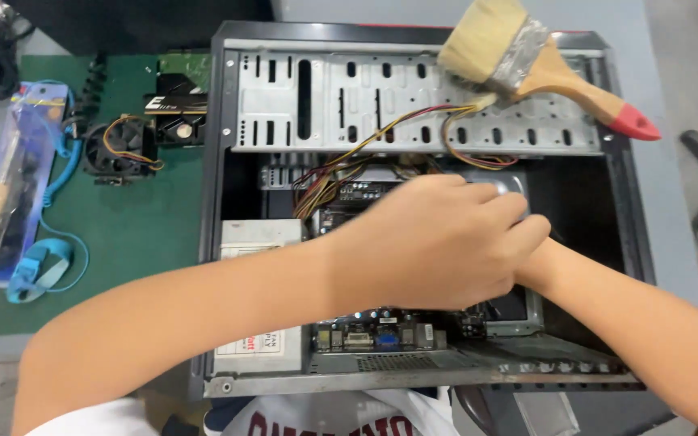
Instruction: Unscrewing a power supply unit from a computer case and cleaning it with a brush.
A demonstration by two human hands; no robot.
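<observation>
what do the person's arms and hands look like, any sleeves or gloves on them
Both hands are bare: no gloves, rings, watch or wrist strap show on the left hand, and the right hand is mostly hidden behind it. Both forearms are uncovered. A white short sleeve edges the left upper arm at the bottom of the picture.

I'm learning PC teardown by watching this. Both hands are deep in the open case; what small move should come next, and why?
Probably lift the left hand slightly to uncover the work: it lies over the right hand above the motherboard, hiding what the fingers hold. The bundle of coloured wires runs right beside them inside the computer case, so seeing the grip first seems wise.
</observation>
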